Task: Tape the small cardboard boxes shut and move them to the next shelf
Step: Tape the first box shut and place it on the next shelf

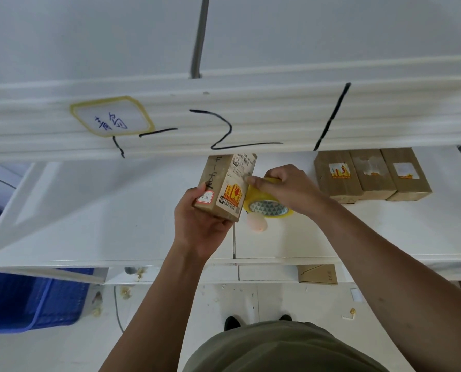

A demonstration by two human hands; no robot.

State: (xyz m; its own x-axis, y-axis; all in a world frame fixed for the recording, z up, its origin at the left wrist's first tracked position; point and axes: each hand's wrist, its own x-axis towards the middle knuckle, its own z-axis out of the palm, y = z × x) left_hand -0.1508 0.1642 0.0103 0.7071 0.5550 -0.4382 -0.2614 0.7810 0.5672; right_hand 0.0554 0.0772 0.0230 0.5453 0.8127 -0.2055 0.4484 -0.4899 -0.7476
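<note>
My left hand (197,221) grips a small cardboard box (225,185) with stickers and labels, holding it tilted above the white shelf (89,224). My right hand (288,187) holds a yellow roll of clear tape (268,206) against the box's right side, thumb and fingers pinching near the box's upper edge. Three more small cardboard boxes (369,174) stand side by side on the shelf to the right, each with a torn or printed label on top.
An upper shelf beam (224,122) with black marker writing and a taped label overhangs the work spot. A blue plastic crate (27,299) sits low at the left. A flat cardboard piece (318,273) lies under the shelf edge. Debris dots the white floor.
</note>
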